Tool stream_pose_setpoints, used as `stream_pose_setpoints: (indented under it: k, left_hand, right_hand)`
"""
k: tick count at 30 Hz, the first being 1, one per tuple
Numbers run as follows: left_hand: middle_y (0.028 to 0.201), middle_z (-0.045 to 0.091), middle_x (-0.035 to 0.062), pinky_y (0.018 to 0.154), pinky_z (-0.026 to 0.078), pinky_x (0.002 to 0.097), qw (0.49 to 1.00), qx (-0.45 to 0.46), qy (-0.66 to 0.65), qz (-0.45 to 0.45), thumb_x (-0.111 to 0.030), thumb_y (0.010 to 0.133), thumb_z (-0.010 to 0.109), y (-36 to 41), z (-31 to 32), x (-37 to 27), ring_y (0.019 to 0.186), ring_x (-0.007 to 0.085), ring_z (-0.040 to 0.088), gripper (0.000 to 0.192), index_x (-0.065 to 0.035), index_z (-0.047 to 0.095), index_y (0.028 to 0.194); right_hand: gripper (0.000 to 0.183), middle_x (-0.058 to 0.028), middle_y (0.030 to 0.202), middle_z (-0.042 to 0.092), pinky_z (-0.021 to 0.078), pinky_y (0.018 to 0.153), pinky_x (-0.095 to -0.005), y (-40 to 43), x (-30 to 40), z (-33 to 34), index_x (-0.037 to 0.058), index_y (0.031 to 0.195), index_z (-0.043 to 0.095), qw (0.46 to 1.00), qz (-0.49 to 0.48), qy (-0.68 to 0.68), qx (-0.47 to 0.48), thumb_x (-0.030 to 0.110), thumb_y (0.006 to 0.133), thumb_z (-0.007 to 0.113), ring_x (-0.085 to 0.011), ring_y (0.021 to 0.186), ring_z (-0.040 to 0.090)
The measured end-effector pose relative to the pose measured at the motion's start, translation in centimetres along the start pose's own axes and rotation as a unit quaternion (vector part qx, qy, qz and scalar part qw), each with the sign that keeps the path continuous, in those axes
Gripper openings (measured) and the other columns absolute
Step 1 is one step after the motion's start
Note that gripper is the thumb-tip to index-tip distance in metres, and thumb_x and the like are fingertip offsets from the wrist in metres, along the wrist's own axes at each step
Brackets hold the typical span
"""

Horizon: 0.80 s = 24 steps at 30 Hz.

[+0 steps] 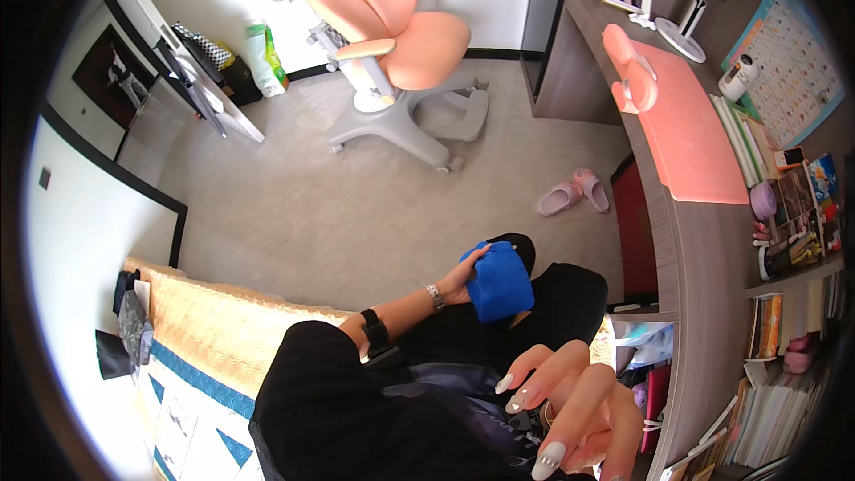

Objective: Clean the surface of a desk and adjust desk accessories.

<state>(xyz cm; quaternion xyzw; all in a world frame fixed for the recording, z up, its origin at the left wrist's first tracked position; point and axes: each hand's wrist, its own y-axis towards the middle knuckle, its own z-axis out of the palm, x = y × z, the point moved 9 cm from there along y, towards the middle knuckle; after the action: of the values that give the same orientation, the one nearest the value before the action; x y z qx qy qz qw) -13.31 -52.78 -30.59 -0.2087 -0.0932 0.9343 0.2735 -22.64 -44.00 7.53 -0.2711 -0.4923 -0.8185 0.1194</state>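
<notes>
A folded blue cloth (499, 282) rests over my lap, and my left hand (461, 280) grips its left side, with the thumb on top. A metal bracelet circles that wrist, and a black strap sits higher on the forearm. Close to the camera at the lower right, my right hand (578, 407) is raised with its fingers apart and bent, and part of it is cut off by the frame. Nothing shows between its fingers. Black clothing covers my legs (568, 300) and torso.
A bed with a yellow quilted cover (220, 334) lies to the left. To the right runs a desk (708, 234) with a pink mat (695, 133) and shelves of books (778, 417). Pink slippers (560, 199) and a peach swivel chair (427, 50) stand on the floor ahead.
</notes>
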Motion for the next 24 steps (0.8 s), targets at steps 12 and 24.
stream_pose_setpoints:
  k: [12,24]
  left_hand:
    - [0.132,0.051,0.0100,0.101,0.042,0.0385,0.997,-0.053,0.045,-0.044,-0.045,0.094,0.049,1.1,-0.7,1.2,0.117,0.0190,0.053,0.056,-0.0132,0.039,0.139]
    - [0.133,0.050,0.0101,0.101,0.043,0.0384,0.997,-0.052,0.040,-0.049,-0.045,0.093,0.050,1.5,-1.1,1.3,0.117,0.0189,0.053,0.057,-0.0115,0.040,0.138]
  right_hand:
    - [0.021,-0.0018,0.101,0.059,0.0448,0.086,-0.0448,-0.1,-1.2,-1.2,0.0336,0.105,0.066,0.999,0.030,-0.005,-0.008,0.021,0.089,0.062,-0.0253,0.105,0.049]
    - [0.022,-0.0051,0.104,0.060,0.0450,0.085,-0.0425,0.8,-1.6,-0.1,0.0332,0.108,0.063,0.998,0.055,-0.022,-0.021,0.022,0.090,0.062,-0.0276,0.105,0.048]
